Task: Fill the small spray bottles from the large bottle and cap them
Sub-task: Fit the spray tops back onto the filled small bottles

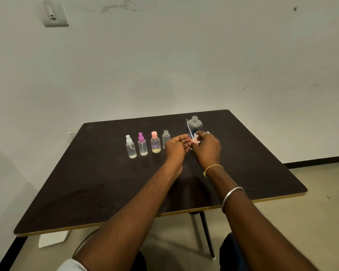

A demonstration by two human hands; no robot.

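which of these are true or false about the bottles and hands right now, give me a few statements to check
1. Four small bottles stand in a row on the dark table. True.
2. The large bottle has its cap on. False: its neck is open.
3. The right hand pinches a pink spray head. True.
4. The small bottle nearest the large one carries a sprayer. False: this uncapped bottle has a bare neck.
5. The bottle at the far end of the row has a magenta sprayer. False: the white-topped bottle stands there; the magenta-topped bottle is beside it, next to the pink-capped bottle.
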